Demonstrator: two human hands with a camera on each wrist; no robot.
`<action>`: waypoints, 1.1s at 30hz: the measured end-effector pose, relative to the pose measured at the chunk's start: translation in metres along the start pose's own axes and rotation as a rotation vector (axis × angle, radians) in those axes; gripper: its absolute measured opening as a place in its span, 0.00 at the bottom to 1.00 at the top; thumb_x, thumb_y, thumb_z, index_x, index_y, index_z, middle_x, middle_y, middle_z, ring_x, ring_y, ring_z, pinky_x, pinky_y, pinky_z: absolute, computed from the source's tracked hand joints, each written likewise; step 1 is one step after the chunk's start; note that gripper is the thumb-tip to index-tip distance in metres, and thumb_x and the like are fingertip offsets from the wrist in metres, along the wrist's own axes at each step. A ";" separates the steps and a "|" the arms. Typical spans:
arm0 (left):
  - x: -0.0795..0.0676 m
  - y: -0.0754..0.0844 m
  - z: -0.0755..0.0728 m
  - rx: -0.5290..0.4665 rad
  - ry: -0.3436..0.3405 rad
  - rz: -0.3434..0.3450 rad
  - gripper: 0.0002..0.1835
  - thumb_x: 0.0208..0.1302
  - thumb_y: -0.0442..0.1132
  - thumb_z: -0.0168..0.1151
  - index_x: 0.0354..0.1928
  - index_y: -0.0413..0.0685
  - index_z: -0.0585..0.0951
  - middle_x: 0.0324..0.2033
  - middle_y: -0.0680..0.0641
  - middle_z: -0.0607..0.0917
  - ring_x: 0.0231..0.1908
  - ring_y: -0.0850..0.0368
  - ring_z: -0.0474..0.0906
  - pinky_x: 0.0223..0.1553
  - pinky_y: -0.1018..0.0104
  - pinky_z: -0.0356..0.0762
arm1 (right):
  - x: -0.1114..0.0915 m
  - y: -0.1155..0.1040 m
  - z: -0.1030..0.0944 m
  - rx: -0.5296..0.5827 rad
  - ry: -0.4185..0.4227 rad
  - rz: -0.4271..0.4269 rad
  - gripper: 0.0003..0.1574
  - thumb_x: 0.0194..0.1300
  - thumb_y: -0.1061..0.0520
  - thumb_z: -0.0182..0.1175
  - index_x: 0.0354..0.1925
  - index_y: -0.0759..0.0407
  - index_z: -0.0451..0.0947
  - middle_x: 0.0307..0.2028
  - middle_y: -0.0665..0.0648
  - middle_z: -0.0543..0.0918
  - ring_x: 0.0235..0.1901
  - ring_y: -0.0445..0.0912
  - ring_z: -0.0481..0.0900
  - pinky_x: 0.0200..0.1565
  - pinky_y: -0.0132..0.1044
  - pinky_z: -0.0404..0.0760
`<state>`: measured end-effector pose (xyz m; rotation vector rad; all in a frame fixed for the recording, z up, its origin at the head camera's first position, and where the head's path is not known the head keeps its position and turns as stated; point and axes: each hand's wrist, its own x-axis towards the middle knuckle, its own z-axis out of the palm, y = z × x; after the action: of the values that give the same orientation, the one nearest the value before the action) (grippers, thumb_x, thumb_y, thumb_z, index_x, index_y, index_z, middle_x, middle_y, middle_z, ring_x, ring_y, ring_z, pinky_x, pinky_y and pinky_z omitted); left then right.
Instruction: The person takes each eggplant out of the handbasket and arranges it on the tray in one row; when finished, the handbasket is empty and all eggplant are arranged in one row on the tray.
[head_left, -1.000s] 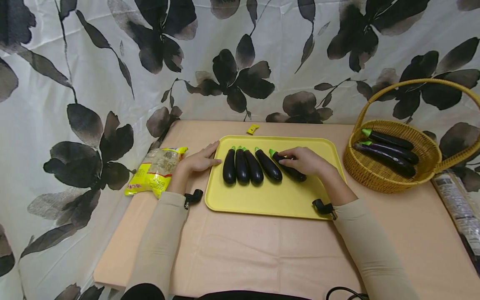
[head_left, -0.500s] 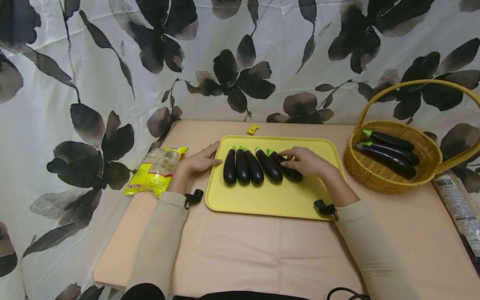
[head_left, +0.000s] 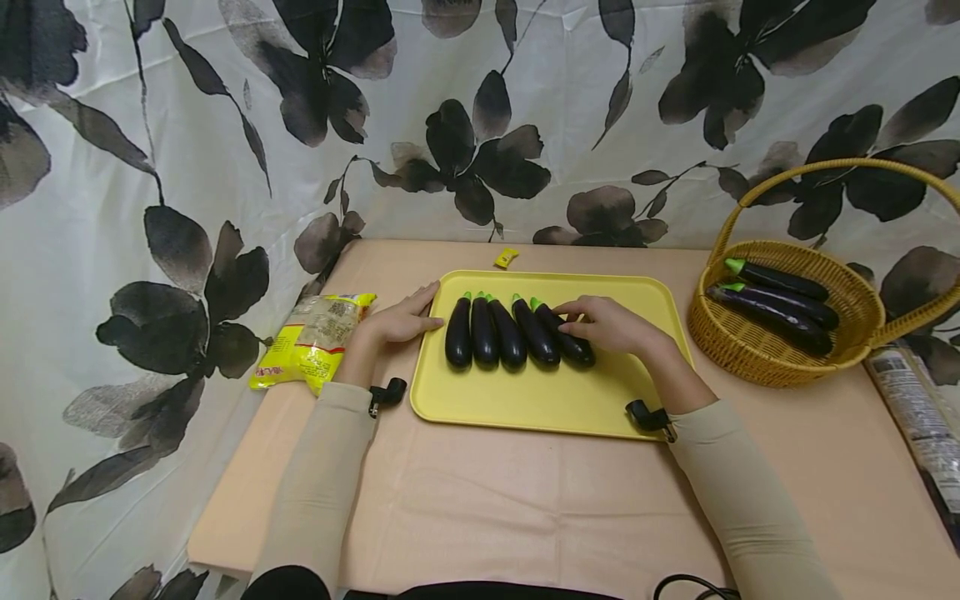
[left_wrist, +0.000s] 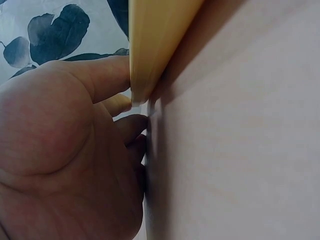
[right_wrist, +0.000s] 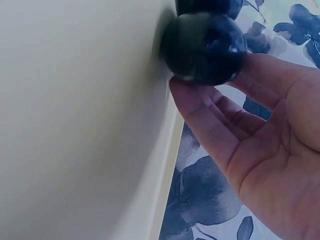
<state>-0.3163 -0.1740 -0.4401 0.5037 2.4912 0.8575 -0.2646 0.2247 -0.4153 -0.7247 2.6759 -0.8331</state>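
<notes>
On the yellow tray (head_left: 487, 404) several dark eggplants with green stem ends lie side by side in a row. My right hand (head_left: 611, 323) holds the rightmost eggplant (head_left: 576, 347) between thumb and fingers; its rounded end (right_wrist: 205, 50) fills the top of the right wrist view, close against its neighbour. At the tray's left side my left hand (head_left: 401, 321) lies with fingers extended, the thumb against the rim. In the left wrist view that thumb (left_wrist: 107, 75) meets the tray's outer wall (left_wrist: 155, 45), and the other fingertips come down at the tabletop.
A wicker basket (head_left: 750, 354) with a tall handle stands to the right, holding a few eggplants (head_left: 776, 312). A yellow bag (head_left: 307, 342) sits beside my left forearm. Behind the tray lies a small yellow packet (head_left: 506, 258). A clear-wrapped package (head_left: 911, 408) lies at the right edge.
The rightmost eggplant has slid left against its neighbour with my right hand on it, and that neighbour has shifted slightly left and straightened. My left hand has stayed put.
</notes>
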 end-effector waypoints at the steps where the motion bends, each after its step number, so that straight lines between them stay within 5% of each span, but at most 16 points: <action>1: 0.000 0.000 0.000 -0.001 0.000 0.001 0.46 0.79 0.52 0.54 0.85 0.52 0.39 0.84 0.45 0.38 0.84 0.46 0.28 0.83 0.45 0.30 | 0.000 0.000 0.000 0.000 0.000 -0.001 0.26 0.78 0.53 0.60 0.69 0.60 0.77 0.48 0.60 0.86 0.45 0.51 0.78 0.46 0.42 0.76; 21: -0.003 0.003 0.000 0.005 0.004 0.001 0.46 0.79 0.53 0.53 0.85 0.53 0.39 0.85 0.45 0.38 0.84 0.46 0.29 0.83 0.45 0.31 | -0.006 -0.001 -0.004 0.034 0.001 0.011 0.35 0.77 0.45 0.61 0.72 0.63 0.72 0.60 0.65 0.81 0.60 0.59 0.79 0.62 0.58 0.79; 33: -0.003 0.003 0.001 0.031 0.007 -0.005 0.45 0.80 0.53 0.53 0.85 0.53 0.38 0.84 0.45 0.38 0.84 0.46 0.29 0.83 0.45 0.31 | -0.041 -0.014 -0.045 0.047 0.195 0.003 0.32 0.78 0.44 0.59 0.73 0.51 0.73 0.66 0.59 0.77 0.59 0.57 0.78 0.57 0.59 0.80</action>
<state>-0.3134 -0.1730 -0.4380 0.5050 2.5148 0.8209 -0.2408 0.2572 -0.3677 -0.6586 2.8152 -1.0104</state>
